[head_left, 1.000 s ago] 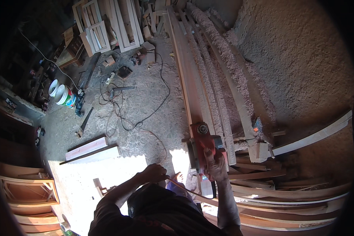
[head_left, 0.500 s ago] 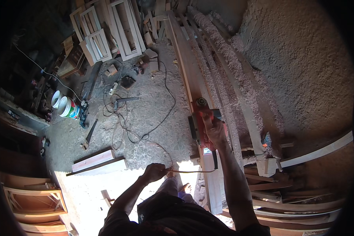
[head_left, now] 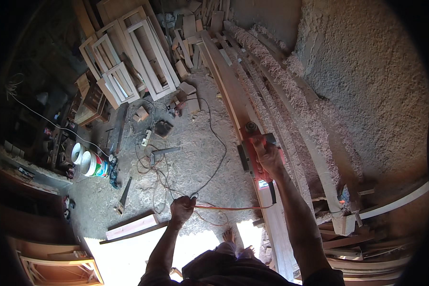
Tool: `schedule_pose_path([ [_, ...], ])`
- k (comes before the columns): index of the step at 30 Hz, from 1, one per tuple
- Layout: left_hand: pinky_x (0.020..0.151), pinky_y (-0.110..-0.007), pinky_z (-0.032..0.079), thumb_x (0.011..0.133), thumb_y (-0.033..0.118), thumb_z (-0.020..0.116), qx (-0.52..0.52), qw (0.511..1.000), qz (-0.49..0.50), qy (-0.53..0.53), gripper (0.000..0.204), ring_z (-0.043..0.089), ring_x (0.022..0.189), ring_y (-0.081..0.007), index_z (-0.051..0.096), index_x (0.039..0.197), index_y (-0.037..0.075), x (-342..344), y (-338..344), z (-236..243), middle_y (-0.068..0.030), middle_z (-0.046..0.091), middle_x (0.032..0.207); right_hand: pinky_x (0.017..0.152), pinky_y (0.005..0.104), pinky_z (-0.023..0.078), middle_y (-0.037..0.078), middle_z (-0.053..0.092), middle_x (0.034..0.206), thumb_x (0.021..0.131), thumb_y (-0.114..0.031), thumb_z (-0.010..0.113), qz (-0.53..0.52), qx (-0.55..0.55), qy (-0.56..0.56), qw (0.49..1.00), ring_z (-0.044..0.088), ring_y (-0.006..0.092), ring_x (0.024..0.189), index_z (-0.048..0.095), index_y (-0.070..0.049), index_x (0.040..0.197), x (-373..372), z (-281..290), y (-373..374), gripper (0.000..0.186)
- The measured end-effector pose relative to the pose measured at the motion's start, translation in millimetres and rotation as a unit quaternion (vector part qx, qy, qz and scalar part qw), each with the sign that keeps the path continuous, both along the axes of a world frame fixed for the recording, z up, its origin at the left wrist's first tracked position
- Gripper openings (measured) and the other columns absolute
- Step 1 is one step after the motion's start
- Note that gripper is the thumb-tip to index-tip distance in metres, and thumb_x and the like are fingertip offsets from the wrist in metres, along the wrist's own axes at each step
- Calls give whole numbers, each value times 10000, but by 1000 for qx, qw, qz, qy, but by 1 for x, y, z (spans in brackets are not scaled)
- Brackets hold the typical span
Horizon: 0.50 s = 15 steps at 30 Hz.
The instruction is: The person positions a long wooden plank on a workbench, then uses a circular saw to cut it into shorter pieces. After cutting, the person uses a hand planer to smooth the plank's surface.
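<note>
My right hand (head_left: 270,161) is wrapped round the handle of a red electric planer (head_left: 251,151) with a dark front knob. The planer sits on a long wooden plank (head_left: 277,233) that runs from near my body to the far wood pile. Out to the left, my left hand (head_left: 182,209) is closed round the planer's orange power cord (head_left: 229,208). That cord stretches sideways from my fist to the black sleeve at the planer's rear. The planer's underside is hidden against the plank.
Wood shavings (head_left: 314,114) cover long beams to the right. Cables lie on the floor around a power strip (head_left: 146,138) and a carpenter's square (head_left: 166,151). A handsaw (head_left: 124,195) and white buckets (head_left: 91,164) are left. Wooden frames (head_left: 150,62) lean at the back.
My left hand has moved left and slightly forward, drawing out more cord. The view has shifted, so the scene appears lower. My right hand remains on the planer.
</note>
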State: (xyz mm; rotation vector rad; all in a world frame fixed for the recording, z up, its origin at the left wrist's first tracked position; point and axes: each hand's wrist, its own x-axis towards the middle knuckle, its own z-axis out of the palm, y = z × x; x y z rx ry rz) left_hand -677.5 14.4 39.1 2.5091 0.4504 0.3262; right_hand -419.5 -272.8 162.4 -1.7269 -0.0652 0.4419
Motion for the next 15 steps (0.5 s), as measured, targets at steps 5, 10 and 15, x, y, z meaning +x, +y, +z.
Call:
schedule_pose_path([
  [5, 484, -424, 377, 894, 256, 796, -21, 997, 57, -57, 467, 469, 478, -296, 481, 601, 74, 49, 38, 5, -107, 500, 554, 354, 294, 420, 5, 507, 563, 972, -629, 606, 2, 27, 17, 999, 501, 110, 398, 644, -30, 1131, 45, -3, 31, 621],
  [10, 459, -383, 338, 900, 228, 801, -24, 989, 96, -112, 481, 351, 466, -216, 455, 603, 76, 102, 67, 10, -86, 438, 522, 339, 288, 402, 1, 494, 555, 963, -635, 619, 6, 41, 16, 999, 490, 102, 391, 642, -29, 1015, 95, 0, 61, 608],
  [15, 456, -354, 296, 924, 188, 781, -65, 978, 122, -157, 487, 298, 518, -116, 441, 595, 78, 155, 89, 11, -54, 408, 510, 338, 289, 406, 7, 498, 553, 959, -646, 616, 9, 36, -8, 999, 509, 111, 398, 576, -48, 829, 142, 1, 87, 614],
])
